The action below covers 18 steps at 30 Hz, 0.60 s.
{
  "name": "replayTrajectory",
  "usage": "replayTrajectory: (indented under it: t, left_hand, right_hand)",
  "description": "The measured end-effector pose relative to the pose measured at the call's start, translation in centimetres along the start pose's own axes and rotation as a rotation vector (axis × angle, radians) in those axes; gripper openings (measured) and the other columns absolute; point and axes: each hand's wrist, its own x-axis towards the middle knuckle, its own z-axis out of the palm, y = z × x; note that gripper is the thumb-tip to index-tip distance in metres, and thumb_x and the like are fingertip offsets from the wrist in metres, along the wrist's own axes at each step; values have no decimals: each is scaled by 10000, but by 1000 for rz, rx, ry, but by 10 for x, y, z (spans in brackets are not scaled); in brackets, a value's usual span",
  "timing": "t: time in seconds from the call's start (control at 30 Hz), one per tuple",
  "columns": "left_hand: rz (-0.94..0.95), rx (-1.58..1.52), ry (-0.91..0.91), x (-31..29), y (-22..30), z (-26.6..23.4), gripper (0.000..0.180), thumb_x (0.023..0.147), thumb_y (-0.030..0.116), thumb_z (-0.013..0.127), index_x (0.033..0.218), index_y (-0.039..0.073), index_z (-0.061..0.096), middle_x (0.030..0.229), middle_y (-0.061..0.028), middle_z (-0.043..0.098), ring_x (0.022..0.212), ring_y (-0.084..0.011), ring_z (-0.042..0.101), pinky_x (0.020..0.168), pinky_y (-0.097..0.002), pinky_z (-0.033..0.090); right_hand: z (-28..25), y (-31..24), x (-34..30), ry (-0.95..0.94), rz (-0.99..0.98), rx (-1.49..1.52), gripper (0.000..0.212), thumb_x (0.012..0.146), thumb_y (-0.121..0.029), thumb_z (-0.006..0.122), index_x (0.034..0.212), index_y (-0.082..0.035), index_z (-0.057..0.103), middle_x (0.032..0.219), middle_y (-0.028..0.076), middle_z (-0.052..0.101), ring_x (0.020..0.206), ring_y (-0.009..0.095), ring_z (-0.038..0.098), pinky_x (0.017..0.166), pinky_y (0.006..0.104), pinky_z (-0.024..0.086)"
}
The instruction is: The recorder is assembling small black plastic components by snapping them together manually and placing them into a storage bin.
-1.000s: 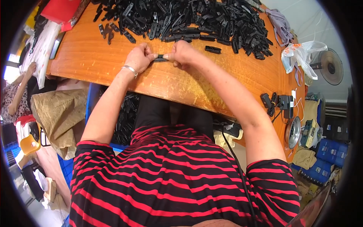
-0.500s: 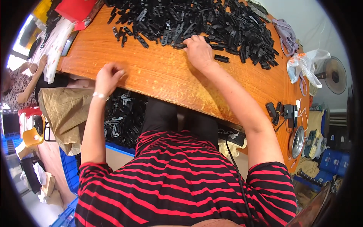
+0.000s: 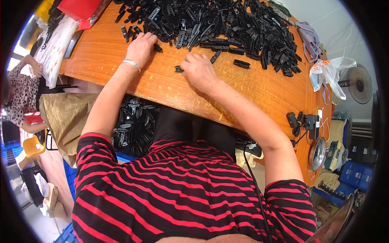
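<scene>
A big heap of narrow black plastic clip-like pieces point(image 3: 227, 28) covers the far side of the wooden table point(image 3: 170, 87). My right hand point(image 3: 199, 73) is closed in a pinch over the tabletop, just in front of the heap. One short black piece point(image 3: 178, 69) shows at its fingertips. Farther left, my left hand point(image 3: 140, 50) reaches to the heap's left edge, its fingers bent. A black piece point(image 3: 158, 48) pokes out beside those fingers; what they grip is hidden.
A single black piece point(image 3: 242, 64) lies apart on the right. Below the table edge, a blue crate point(image 3: 125, 157) holds many more pieces point(image 3: 131, 129). Chargers with cables point(image 3: 311, 121), a metal bowl point(image 3: 318, 154) and a fan point(image 3: 358, 84) are right. Another person point(image 3: 24, 89) sits left.
My left hand has moved from the table's near edge up to the heap's left side. My right hand has drawn back from the heap toward me and left, with a black piece at its fingertips.
</scene>
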Motion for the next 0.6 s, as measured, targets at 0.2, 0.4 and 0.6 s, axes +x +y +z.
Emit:
replayTrajectory:
  t: [0.2, 0.4, 0.6]
  left_hand:
    - [-101, -285, -33, -13, 20, -14, 156, 797, 20, 625, 937, 51, 564, 874, -70, 620, 779, -275, 610, 695, -333, 510]
    - [-599, -2139, -134, -17, 84, -27, 205, 865, -33, 585, 1062, -25, 525, 1008, -141, 641, 857, -204, 660, 784, -285, 561]
    - [-736, -1950, -124, -25, 88, -24, 232, 870, -21, 585, 1095, -23, 527, 942, -101, 631, 872, -171, 650, 773, -240, 561]
  right_hand:
    - [-18, -1, 6, 120, 270, 352, 138, 828, -187, 634, 848, -51, 622, 836, 95, 595, 803, 267, 586, 724, 393, 455]
    - [-27, 4, 9, 118, 654, 1314, 198, 948, -191, 535, 957, -4, 598, 847, 43, 627, 595, 97, 581, 557, 226, 483]
    - [-33, 19, -4, -48, 858, 1129, 175, 890, -189, 630, 874, -14, 623, 690, 24, 607, 527, 73, 549, 470, 210, 452]
